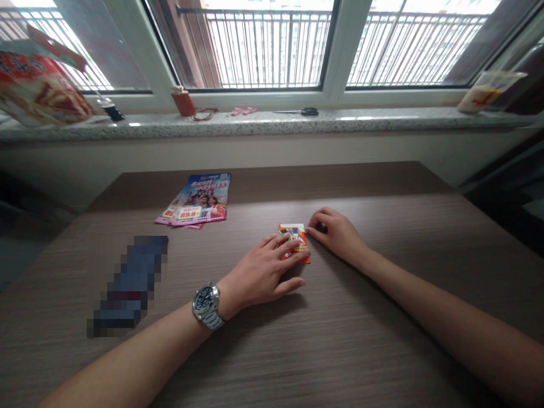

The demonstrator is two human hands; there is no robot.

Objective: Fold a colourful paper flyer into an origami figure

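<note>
The orange packet (297,230) lies flat on the tabletop (382,345), probably light and flexible, best pinched at its far right corner. The left hand (261,273) spreads open over it; the right hand (335,231) curls beside that corner, its hold unclear.

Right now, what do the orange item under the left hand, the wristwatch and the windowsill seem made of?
The orange item looks like thin printed paper or perhaps film: flat and brightly coloured. The wristwatch seems polished metal: silver and shiny. The windowsill resembles polished stone: speckled and glossy.
</note>
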